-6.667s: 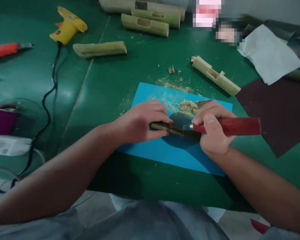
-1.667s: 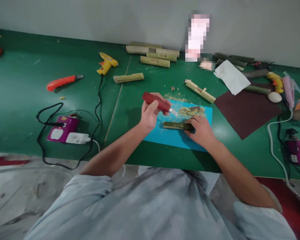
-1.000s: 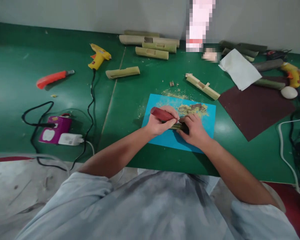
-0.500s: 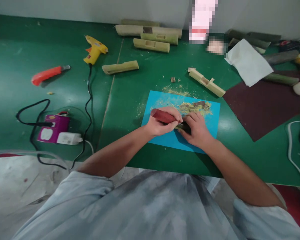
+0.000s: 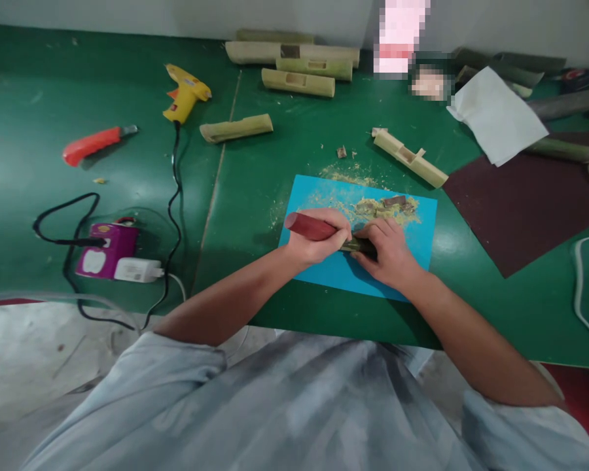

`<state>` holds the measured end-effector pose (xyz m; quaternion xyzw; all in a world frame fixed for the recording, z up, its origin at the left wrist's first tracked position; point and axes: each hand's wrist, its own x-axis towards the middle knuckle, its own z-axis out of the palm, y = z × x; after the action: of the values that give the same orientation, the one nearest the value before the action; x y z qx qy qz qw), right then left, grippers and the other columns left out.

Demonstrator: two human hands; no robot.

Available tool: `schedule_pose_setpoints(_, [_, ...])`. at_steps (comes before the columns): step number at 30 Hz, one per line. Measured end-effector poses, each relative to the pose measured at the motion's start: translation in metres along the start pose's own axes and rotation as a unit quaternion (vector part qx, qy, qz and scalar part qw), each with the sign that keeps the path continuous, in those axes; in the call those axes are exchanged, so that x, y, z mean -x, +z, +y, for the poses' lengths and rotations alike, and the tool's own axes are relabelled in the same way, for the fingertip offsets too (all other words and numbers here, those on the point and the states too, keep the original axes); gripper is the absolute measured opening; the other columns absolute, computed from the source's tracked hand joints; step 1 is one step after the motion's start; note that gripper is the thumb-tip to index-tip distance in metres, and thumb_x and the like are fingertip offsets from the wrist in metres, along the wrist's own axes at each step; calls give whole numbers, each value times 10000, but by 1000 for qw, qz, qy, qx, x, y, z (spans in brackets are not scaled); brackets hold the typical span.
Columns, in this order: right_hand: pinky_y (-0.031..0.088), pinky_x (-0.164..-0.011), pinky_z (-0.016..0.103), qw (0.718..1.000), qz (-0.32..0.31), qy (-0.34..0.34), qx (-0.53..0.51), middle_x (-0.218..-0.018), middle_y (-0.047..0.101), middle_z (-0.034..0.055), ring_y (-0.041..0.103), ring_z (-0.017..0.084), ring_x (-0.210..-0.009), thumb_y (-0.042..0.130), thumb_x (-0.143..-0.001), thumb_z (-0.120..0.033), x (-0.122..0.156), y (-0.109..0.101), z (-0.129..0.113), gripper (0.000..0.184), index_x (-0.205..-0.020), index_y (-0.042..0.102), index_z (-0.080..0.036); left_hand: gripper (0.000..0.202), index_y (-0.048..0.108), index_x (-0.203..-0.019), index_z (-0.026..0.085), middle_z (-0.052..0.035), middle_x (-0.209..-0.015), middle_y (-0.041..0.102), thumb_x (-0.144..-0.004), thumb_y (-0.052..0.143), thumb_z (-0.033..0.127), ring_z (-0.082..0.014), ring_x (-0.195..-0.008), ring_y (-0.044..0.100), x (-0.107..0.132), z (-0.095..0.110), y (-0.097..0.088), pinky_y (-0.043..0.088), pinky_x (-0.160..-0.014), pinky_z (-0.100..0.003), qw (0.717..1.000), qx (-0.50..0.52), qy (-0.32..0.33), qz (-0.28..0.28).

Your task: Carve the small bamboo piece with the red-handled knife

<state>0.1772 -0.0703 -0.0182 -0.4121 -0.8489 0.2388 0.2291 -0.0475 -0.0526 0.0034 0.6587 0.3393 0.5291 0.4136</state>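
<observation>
My left hand (image 5: 315, 250) is closed around the thick handle of a red-handled carving tool (image 5: 308, 226), which leans with its butt up to the left. Fingers hide its working end, close to a short dark-green bamboo piece (image 5: 355, 244). Pressed over that piece's right part, my right hand (image 5: 391, 254) grips it against a blue sheet (image 5: 319, 280). The two hands are almost touching. Just beyond them on the sheet lie yellowish shavings (image 5: 368, 208) and a small brown block (image 5: 395, 201).
A notched bamboo piece (image 5: 412, 160) lies beyond the sheet, left of a dark brown sheet (image 5: 505, 216) and white paper (image 5: 498, 118). More bamboo pieces (image 5: 297, 83) rest at the back. Leftward are a yellow glue gun (image 5: 184, 95), red utility knife (image 5: 95, 144) and purple power adapter (image 5: 108, 250).
The red handle has shifted slightly left and lies a little flatter in my left hand. My right hand stays on the bamboo piece. The whole view has shifted slightly.
</observation>
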Motion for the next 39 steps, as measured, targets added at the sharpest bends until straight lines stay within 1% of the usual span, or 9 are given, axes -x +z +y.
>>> schedule_pose_setpoints(3, [462,-905,479,1000,6,-3,4,-1105,732,119,611,323,-1041,674,-1032,-431,0,0,-1,221,-1147,673,-242,222,753,-757,224,-49,-798,838,-949,797,327,-188,-737,805,-1,-1,1,661,-734,-317,1000,19,6,-1])
schedule_pose_setpoints(6, [452,-888,470,1000,11,-4,9,-1093,728,117,608,322,-1037,663,-1037,-430,1,0,-2,202,-1117,665,-244,166,779,-787,227,-59,-839,861,-935,810,296,-193,-774,833,-3,2,0,676,-754,-299,998,13,26,-57])
schedule_pose_setpoints(8, [449,-886,467,1000,8,3,12,-1099,726,117,603,322,-1041,668,-1027,-417,1,1,-3,185,-1103,660,-248,136,795,-801,229,-62,-849,868,-924,818,281,-195,-793,844,-5,4,-1,683,-772,-289,996,0,31,-79])
schedule_pose_setpoints(14, [445,-889,462,1000,14,5,8,-1094,718,108,599,316,-1036,681,-1018,-394,2,1,-4,171,-1113,660,-253,119,809,-812,241,-54,-855,873,-918,827,293,-199,-796,849,-6,5,-2,689,-762,-283,995,-21,33,-95])
schedule_pose_setpoints(20, [437,-872,464,1000,6,6,9,-1074,714,105,595,314,-1020,664,-1033,-411,1,1,-4,171,-1096,663,-252,85,797,-820,232,-48,-856,874,-897,830,214,-189,-800,855,-8,8,-3,693,-775,-257,993,-19,54,-101])
schedule_pose_setpoints(25, [437,-869,463,1000,17,-6,10,-1069,705,109,595,313,-1011,669,-1033,-413,1,3,-2,175,-1085,653,-247,98,788,-791,237,-49,-853,873,-879,833,239,-201,-789,848,-10,9,-3,697,-768,-278,991,-31,43,-119])
schedule_pose_setpoints(31, [442,-875,467,1000,10,4,13,-1070,714,108,600,316,-1017,680,-1028,-411,1,1,-3,165,-1071,649,-255,160,748,-739,224,-21,-813,852,-848,775,109,-162,-744,821,-11,12,1,647,-721,-227,993,-42,37,-107])
schedule_pose_setpoints(33, [448,-878,465,1000,10,-2,10,-1075,717,108,603,314,-1017,680,-1035,-405,1,0,-3,165,-1086,653,-250,149,742,-750,220,-16,-792,837,-861,763,123,-150,-720,800,-9,12,0,628,-694,-220,994,-33,47,-96])
schedule_pose_setpoints(39, [457,-908,479,1000,4,-13,-9,-1141,727,121,611,328,-1066,717,-1026,-394,0,2,-1,223,-1175,662,-238,163,740,-757,206,-8,-736,797,-919,745,189,-136,-664,752,2,-3,-4,603,-663,-243,998,-29,59,-13])
